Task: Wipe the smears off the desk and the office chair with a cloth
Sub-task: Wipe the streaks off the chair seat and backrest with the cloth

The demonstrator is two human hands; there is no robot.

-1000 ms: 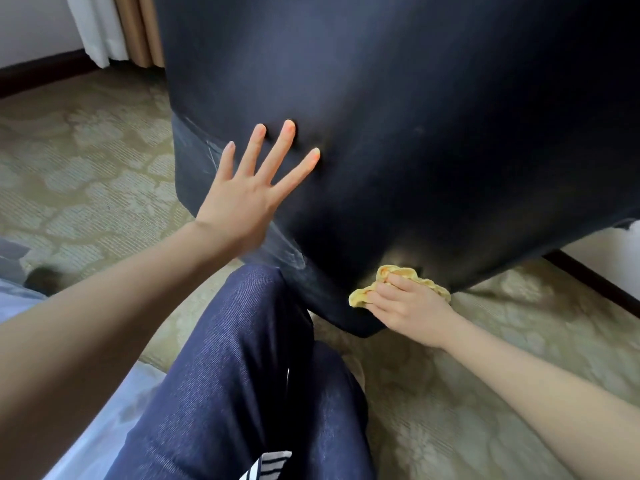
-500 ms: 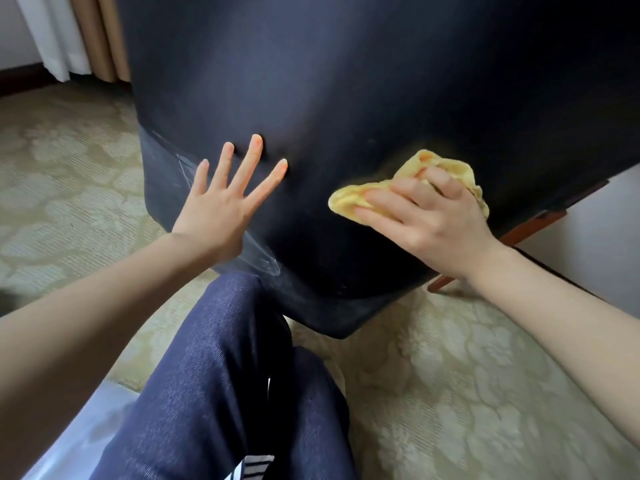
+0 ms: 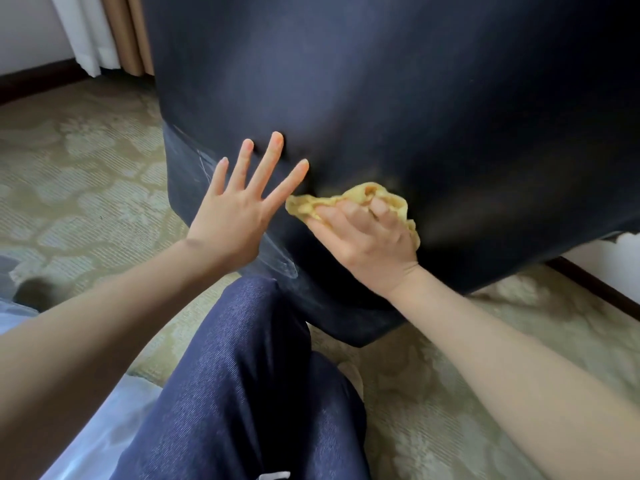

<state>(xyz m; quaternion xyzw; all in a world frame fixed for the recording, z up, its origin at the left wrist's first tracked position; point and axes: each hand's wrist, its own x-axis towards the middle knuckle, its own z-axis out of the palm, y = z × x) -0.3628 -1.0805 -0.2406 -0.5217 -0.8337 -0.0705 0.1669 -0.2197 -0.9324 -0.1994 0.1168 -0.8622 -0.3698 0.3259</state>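
office chair (image 3: 398, 109) showing dark, smooth, leather-like covering, faint sheen catching light across back; lower band looking duller, carrying pale whitish smears (image 3: 277, 258). cloth (image 3: 349, 200) looking soft, yellow, crumpled, matt, fuzzy-textured fabric, pressing against chair under right hand (image 3: 367, 237). left hand (image 3: 235, 220) lying flat, bare, on smooth chair surface. carpet (image 3: 79, 188) showing matt woven pile, ribbed weave, pale floral pattern. trouser leg (image 3: 242, 375) showing dark blue denim-like twill, fine diagonal grain. curtain (image 3: 104, 32) hanging as matt fabric. skirting board (image 3: 38, 79) looking like dark wood.
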